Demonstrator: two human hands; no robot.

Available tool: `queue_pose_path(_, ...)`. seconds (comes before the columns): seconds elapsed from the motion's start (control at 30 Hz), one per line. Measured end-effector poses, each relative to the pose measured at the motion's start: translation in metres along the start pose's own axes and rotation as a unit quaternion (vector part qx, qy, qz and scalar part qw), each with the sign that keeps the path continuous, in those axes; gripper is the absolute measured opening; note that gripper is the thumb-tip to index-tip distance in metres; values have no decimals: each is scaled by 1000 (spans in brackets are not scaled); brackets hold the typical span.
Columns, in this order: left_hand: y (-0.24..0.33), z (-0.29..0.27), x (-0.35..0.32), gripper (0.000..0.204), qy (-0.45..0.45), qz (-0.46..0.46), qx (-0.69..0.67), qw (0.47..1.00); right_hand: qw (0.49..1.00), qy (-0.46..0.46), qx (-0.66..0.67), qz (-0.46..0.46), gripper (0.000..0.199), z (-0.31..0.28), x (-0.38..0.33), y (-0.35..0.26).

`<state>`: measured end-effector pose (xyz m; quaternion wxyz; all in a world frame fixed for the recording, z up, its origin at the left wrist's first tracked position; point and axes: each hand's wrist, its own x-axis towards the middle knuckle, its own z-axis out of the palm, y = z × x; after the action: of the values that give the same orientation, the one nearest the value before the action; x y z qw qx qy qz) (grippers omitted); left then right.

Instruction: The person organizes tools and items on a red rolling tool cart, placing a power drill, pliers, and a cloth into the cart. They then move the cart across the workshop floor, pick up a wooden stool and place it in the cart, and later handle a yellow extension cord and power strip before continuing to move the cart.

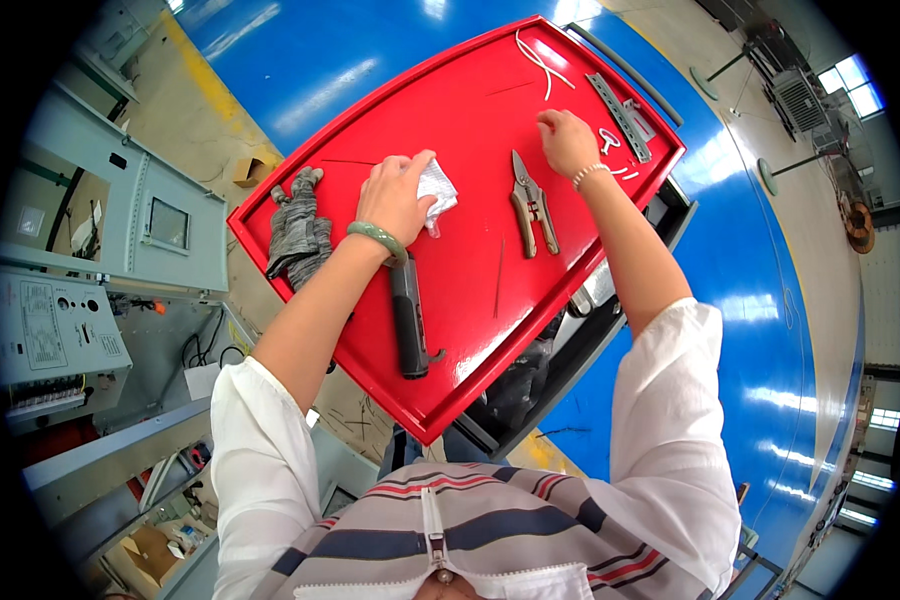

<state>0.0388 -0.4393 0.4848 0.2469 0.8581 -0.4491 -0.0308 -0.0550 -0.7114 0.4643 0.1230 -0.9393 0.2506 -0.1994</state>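
Note:
My left hand (394, 204), with a green bangle at the wrist, grips a small crumpled white plastic packet (437, 192) over the red tray top. My right hand (568, 143), wearing a beaded bracelet, hovers at the right side with its fingers curled in; whatever is between them, if anything, is hidden. Between my hands lie pruning shears (533, 212) with brown handles, their blades pointing away from me. Beside the right hand are a white key-shaped piece (608, 141) and a slotted metal rail (620, 118). White thin tubes (541, 64) lie beyond it.
Grey work gloves (300, 232) lie at the tray's left edge. A dark handheld tool (407, 318) rests under my left forearm. The red tray's raised rim (530, 379) runs round it, above an open drawer (520, 400). Grey metal cabinets (130, 195) stand at left.

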Motion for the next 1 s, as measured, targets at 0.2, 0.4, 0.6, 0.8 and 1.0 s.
queue_pose_path(0.2,9,3,-15,49,17,49,-77,996,993,-10,-91,-80,28,59,62,-2)
queue_pose_path(0.4,-2,3,-17,56,14,-23,-9,1000,975,-153,-159,-27,27,55,100,-17)
queue_pose_path(0.6,6,8,-18,56,27,-25,-123,992,966,-208,-155,-17,27,52,86,-29)
queue_pose_path(0.8,11,-36,-36,57,211,-20,-172,962,986,-141,73,-43,19,50,60,-76)
queue_pose_path(1.0,-21,-65,-88,62,249,-142,-302,909,958,-236,99,-131,23,66,27,-156)
